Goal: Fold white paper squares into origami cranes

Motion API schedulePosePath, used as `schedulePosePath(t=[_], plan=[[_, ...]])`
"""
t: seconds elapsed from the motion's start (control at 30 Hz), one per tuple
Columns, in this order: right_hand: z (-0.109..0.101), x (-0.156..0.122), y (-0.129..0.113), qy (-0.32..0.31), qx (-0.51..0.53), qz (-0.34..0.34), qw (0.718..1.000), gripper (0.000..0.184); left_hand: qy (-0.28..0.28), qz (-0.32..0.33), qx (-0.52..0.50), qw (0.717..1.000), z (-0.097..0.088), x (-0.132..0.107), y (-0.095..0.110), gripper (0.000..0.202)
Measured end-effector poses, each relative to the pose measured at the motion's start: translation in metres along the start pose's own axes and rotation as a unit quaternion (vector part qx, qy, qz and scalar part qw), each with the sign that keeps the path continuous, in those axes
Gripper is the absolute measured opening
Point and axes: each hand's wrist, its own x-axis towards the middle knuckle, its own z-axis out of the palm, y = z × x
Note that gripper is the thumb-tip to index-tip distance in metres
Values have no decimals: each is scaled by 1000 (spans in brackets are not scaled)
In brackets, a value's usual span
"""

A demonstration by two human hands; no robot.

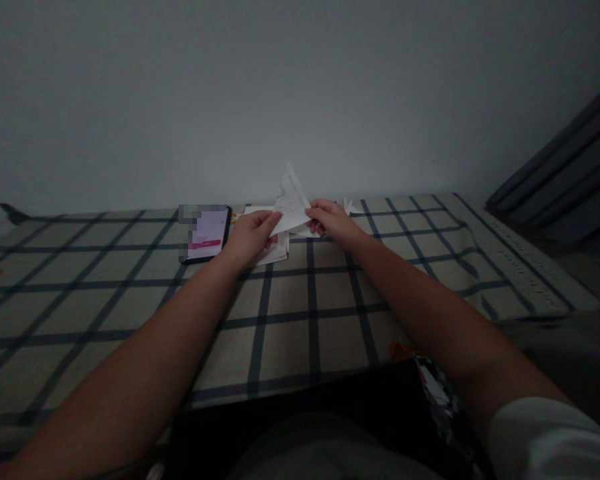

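Between my two hands is a folded sheet of white paper [294, 199] with faint print or writing, its pointed tip upward. My left hand [251, 235] pinches its lower left corner between thumb and fingers. At the lower right corner, my right hand [331, 219] grips it the same way. Below my left hand lie more white paper sheets [275, 253] on the cloth, partly covered by the hand. A small folded white paper piece [349, 206] with pointed ends shows just behind my right hand.
A phone [207, 235] with a lit screen, partly pixelated, lies left of my left hand. The checked tablecloth [290, 320] covers the table up to the grey wall [300, 87]. Dark curtain-like folds [565, 153] hang at the right. Something dark [14, 213] stands at the far left edge.
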Motion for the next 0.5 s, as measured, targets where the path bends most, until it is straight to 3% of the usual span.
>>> schedulePosePath(t=[0.23, 0.4, 0.5], plan=[[1, -3, -3, 5, 17, -6, 1000, 21, -5, 32, 78, 996, -2, -1, 2, 43], [-2, -4, -3, -17, 16, -21, 1000, 30, 8, 31, -4, 999, 0, 4, -5, 45], [-1, -4, -2, -10, 5, -29, 1000, 29, -4, 23, 4, 1000, 0, 9, -16, 46]])
